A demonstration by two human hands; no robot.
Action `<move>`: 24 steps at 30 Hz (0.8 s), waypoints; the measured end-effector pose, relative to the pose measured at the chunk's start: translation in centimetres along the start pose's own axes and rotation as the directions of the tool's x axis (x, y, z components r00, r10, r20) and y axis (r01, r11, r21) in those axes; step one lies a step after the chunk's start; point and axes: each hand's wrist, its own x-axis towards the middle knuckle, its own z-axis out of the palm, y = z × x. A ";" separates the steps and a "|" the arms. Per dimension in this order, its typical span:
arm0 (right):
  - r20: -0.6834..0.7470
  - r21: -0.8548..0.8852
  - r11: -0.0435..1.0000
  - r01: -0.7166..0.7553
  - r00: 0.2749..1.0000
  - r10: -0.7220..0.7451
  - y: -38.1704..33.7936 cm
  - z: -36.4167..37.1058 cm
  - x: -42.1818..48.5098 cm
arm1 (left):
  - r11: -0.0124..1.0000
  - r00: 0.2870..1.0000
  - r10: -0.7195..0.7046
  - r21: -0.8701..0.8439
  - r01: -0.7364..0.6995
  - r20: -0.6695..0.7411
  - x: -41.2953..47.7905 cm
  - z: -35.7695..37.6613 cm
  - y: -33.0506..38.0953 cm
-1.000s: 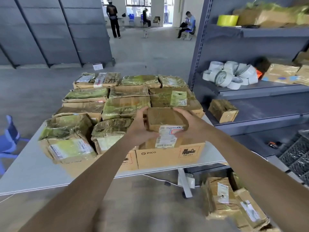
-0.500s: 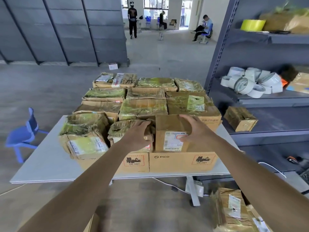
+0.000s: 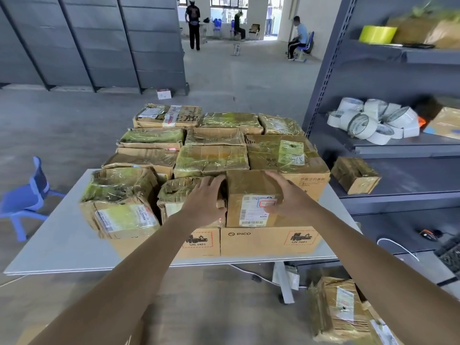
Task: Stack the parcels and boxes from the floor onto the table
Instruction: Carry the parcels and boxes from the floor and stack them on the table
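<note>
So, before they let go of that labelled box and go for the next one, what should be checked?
1. Does the labelled box sit flat on the PICO box: ok.
2. PICO box fully on the table: ok, though near the front edge.
3. Left hand clear of the seam beside the wrapped parcel: not ok, it rests right on it.
4. Right hand grip on the box's top right corner: ok.
5. Floor cleared: not ok, floor parcels lie by the table leg.
6. Box steady once released: cannot tell.
</note>
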 end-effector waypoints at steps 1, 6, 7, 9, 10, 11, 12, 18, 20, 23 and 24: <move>0.001 0.017 1.000 0.000 1.000 0.000 0.0 0.0 -0.1 | 0.999 1.000 0.004 -0.035 -0.004 0.001 0.2 -0.3 0.2; 0.001 -0.045 0.999 0.015 1.000 -0.014 -0.2 -0.3 -0.1 | 0.997 0.997 0.074 -0.034 -0.074 0.004 1.6 -1.2 1.1; 0.006 -0.071 0.997 0.010 1.000 -0.010 -0.3 -0.4 -0.2 | 0.996 0.996 0.087 -0.011 -0.087 0.022 1.7 -1.1 1.1; -0.008 -0.161 0.987 -0.003 1.000 0.002 -0.2 -0.6 -0.4 | 0.994 0.993 0.098 0.037 -0.101 0.065 1.7 -0.7 0.9; -0.034 -0.228 0.974 -0.002 0.999 -0.006 0.0 -0.6 -0.5 | 0.993 0.992 0.098 0.055 -0.102 0.074 1.6 -0.4 0.8; -0.067 -0.297 0.955 0.011 0.997 -0.033 0.1 -0.5 -0.6 | 0.992 0.993 0.098 0.070 -0.103 0.071 1.5 -0.2 0.7; -0.097 -0.354 0.934 0.038 0.992 -0.077 0.2 -0.5 -0.7 | 0.991 0.993 0.100 0.082 -0.105 0.062 1.4 -0.1 0.6; -0.057 -0.392 0.911 0.127 0.985 -0.162 -0.4 0.2 -0.2 | 0.964 0.994 0.113 0.241 -0.111 0.007 1.5 0.2 0.7; -0.057 -0.394 0.911 0.120 0.986 -0.154 -0.4 0.5 -0.1 | 0.951 0.993 0.115 0.289 -0.109 -0.005 1.5 0.2 0.7; -0.062 -0.403 0.910 0.101 0.989 -0.138 -0.5 1.0 -0.1 | 0.945 0.993 0.115 0.304 -0.116 0.019 1.3 0.7 0.2; -0.068 -0.412 0.906 0.098 0.988 -0.138 -0.5 1.2 -0.1 | 0.946 0.993 0.113 0.302 -0.115 0.027 1.1 0.9 0.1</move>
